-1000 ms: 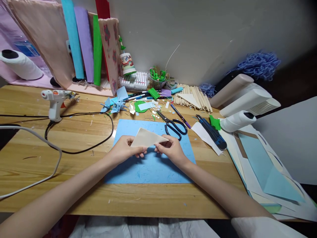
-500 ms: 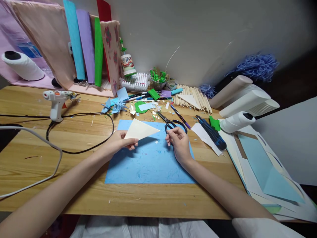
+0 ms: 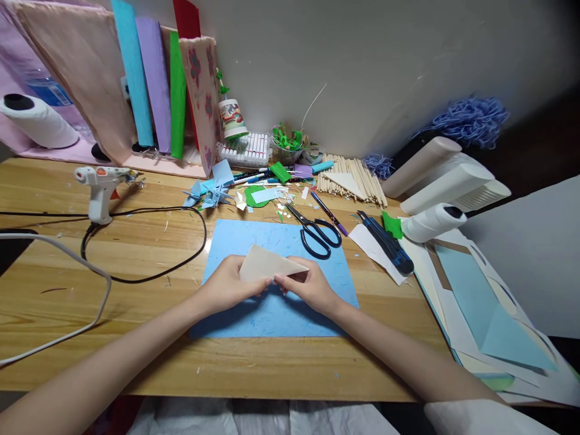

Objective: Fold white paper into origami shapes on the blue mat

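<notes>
A cream folded paper triangle point(image 3: 265, 264) is held between both hands above a blue sheet point(image 3: 272, 319). My left hand point(image 3: 234, 281) grips its left side, thumb along the lower edge. My right hand point(image 3: 306, 284) pinches the lower edge near the pointed right end, its thumb close to the left thumb. The fingers behind the paper are partly hidden. Just beyond the right hand, black-handled scissors point(image 3: 316, 232) lie partly on the blue sheet.
A glue gun point(image 3: 100, 193) and its black cord are at left. To the right lie a blue utility knife point(image 3: 385, 241), a white thread spool point(image 3: 435, 222) and paper sheets point(image 3: 480, 302). Paper scraps, pens and wooden sticks point(image 3: 353, 178) line the back.
My right hand has moved left and toward me, away from the scissors, and now grips the paper too. The paper triangle has come nearer to me and tilted.
</notes>
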`<action>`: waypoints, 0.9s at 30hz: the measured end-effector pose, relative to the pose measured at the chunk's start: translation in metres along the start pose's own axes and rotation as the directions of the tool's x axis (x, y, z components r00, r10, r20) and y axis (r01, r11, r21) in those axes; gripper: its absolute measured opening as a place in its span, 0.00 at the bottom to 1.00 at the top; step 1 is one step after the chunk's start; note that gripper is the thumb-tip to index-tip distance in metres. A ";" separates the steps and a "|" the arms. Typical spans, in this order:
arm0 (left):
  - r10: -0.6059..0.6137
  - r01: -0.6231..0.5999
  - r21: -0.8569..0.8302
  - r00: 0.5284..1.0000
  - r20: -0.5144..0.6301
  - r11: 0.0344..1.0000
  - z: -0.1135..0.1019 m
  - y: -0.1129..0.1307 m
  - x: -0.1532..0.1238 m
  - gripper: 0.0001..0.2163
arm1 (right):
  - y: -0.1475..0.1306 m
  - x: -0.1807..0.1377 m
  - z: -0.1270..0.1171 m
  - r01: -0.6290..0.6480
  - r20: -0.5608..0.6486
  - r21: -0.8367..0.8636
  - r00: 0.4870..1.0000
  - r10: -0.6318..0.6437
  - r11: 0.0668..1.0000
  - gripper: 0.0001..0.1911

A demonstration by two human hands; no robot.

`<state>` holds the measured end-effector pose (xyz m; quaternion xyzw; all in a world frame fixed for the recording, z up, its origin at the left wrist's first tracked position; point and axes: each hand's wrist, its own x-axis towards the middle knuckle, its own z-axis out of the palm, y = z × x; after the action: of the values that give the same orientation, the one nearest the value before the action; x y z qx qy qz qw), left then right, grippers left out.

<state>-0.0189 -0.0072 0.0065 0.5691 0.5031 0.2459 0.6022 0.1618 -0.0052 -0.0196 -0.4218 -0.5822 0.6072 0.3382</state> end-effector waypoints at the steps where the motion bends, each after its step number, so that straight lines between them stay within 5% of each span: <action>1: 0.013 -0.013 0.018 1.000 -0.004 1.000 0.000 -0.001 0.000 0.09 | -0.001 0.000 0.000 -0.001 -0.007 -0.010 1.000 0.001 1.000 0.12; 11: 0.123 -0.096 0.206 0.985 -0.123 0.974 -0.025 -0.009 0.011 0.12 | -0.006 0.005 -0.006 0.030 -0.215 -0.018 0.976 -0.033 0.999 0.13; 22: 0.192 -0.166 0.119 0.947 -0.259 0.979 -0.040 -0.001 0.012 0.13 | 0.002 0.008 -0.011 0.086 -0.347 0.062 0.936 -0.060 0.994 0.12; 27: 0.142 -0.151 0.012 0.897 -0.418 0.988 -0.053 0.000 0.015 0.14 | 0.001 0.011 -0.013 0.109 -0.361 0.091 0.930 -0.069 0.990 0.14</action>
<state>-0.0605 0.0294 0.0097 0.5333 0.5733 0.4115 0.4664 0.1694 0.0108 -0.0215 -0.4790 -0.4955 0.5354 0.4882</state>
